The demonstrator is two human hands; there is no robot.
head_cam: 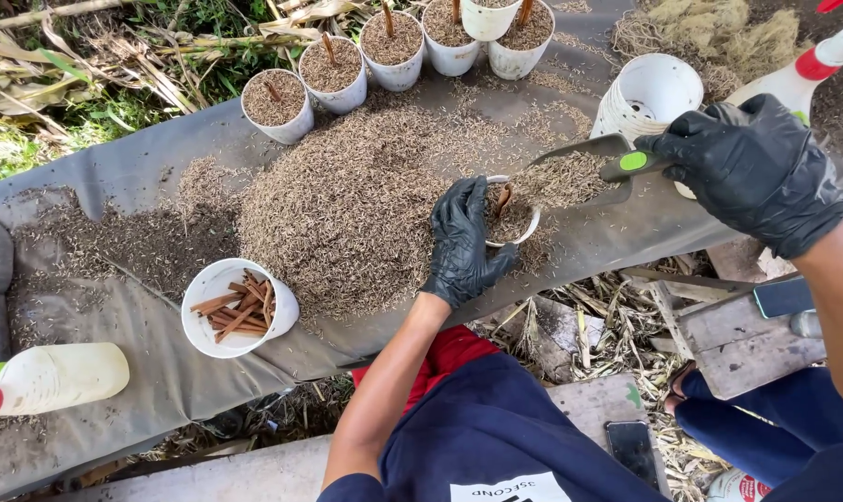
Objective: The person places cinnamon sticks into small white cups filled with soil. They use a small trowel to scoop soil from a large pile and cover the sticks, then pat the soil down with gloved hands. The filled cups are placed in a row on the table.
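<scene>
With the left hand [461, 244] clasped around the small white pot [512, 216] beside the husk heap [347, 209], the right hand [754, 167], gripping the trowel [584, 172], should probably tip slowly so husk settles around the upright stick [503, 198].

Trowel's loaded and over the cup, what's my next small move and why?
Probably tip the trowel in the right hand so its husks slide into the cup. The left hand already grips that cup, the stick stands inside, and the fill looks low.

white cup [512, 212]: upright, w/ stick | trowel [584, 172]: husk-loaded, tilted over cup
</scene>
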